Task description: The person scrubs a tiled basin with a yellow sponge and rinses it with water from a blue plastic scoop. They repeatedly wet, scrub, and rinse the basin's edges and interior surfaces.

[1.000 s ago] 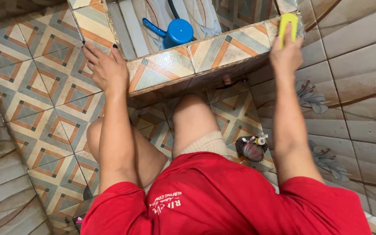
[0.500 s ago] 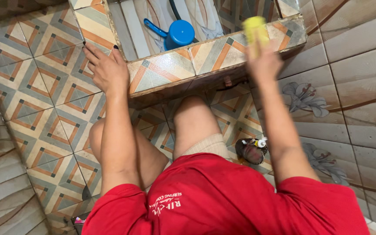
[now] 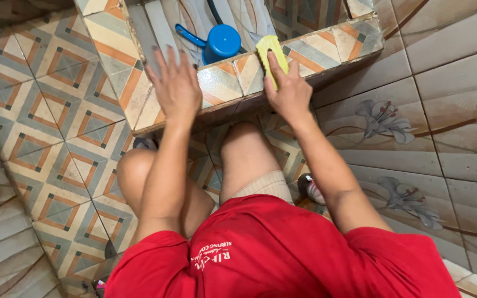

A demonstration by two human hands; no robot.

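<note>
My right hand (image 3: 289, 91) presses a yellow sponge (image 3: 271, 58) flat against the top of a tiled ledge (image 3: 338, 47), the rim of a water tank. The fingers lie over the sponge's lower half. My left hand (image 3: 176, 85) rests flat with fingers spread on the same ledge, further left near its corner, and holds nothing. Just beyond the ledge, inside the tank, sits a blue plastic dipper (image 3: 220, 43) with a handle pointing left.
Patterned floor tiles (image 3: 56, 127) spread to the left and under my knees. A wall of beige tiles with flower prints (image 3: 426, 138) stands on the right. A small dark object (image 3: 310, 189) lies on the floor by my right leg.
My right hand has slid the sponge leftward along the ledge, from its far right end to near the middle. My left hand stays flat on the ledge.
</note>
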